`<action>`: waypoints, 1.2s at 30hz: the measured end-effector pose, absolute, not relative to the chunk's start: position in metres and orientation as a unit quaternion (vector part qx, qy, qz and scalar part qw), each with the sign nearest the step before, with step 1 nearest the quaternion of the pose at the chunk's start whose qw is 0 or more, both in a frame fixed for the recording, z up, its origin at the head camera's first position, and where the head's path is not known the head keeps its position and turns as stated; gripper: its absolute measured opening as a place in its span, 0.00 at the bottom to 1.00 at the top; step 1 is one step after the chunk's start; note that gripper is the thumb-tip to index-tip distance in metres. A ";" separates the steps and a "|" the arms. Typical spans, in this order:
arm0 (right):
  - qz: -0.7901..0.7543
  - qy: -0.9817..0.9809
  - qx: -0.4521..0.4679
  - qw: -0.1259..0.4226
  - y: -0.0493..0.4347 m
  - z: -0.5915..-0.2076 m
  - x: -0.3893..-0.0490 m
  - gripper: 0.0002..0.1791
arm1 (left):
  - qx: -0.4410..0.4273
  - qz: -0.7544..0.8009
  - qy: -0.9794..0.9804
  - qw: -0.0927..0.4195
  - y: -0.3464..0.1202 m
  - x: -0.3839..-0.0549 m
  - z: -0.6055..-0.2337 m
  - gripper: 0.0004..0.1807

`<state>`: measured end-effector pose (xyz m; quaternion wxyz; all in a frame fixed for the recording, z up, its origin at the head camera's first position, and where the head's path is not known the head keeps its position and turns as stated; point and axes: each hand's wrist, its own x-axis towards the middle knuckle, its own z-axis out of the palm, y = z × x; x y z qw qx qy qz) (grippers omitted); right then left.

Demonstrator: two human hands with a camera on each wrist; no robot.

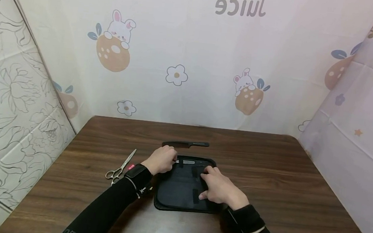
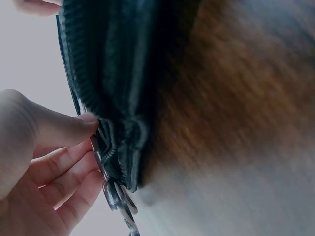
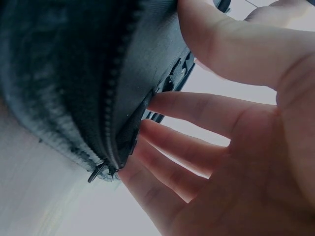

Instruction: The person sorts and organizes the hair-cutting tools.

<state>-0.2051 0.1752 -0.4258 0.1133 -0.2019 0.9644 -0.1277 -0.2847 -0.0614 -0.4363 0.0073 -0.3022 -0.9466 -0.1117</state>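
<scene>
A black zip case (image 1: 179, 191) lies on the table between both hands. At its far left corner my left hand (image 1: 161, 160) pinches a pair of metal scissors between thumb and fingers; their blade (image 1: 188, 162) lies under a strap along the case's far edge. Finger rings (image 2: 118, 196) of these scissors show below the fingertips in the left wrist view, beside the zip. My right hand (image 1: 221, 187) rests on the right part of the case, fingers extended and spread on its inner side. The right wrist view shows those fingertips at the zip edge (image 3: 110, 98).
Left of the case lie another pair of scissors (image 1: 121, 168) and a small red tag (image 1: 131, 166), partly behind the left wrist. A black comb (image 1: 185, 144) lies beyond the case. The brown wooden table (image 1: 299, 202) reaches back to a printed curtain (image 1: 181, 101).
</scene>
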 end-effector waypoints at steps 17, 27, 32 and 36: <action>-0.128 0.964 -0.202 0.114 0.175 -0.426 -0.205 0.37 | -0.303 -0.112 -0.946 0.019 -0.056 -0.289 -0.441 0.05; -0.121 0.966 -0.198 0.117 0.173 -0.425 -0.204 0.37 | -0.303 -0.124 -0.945 0.019 -0.056 -0.289 -0.444 0.04; -0.127 0.964 -0.202 0.113 0.175 -0.424 -0.203 0.37 | -0.298 -0.136 -0.945 0.013 -0.063 -0.288 -0.441 0.03; -0.129 0.964 -0.203 0.114 0.175 -0.423 -0.203 0.37 | -0.290 -0.140 -0.947 0.019 -0.074 -0.289 -0.439 0.04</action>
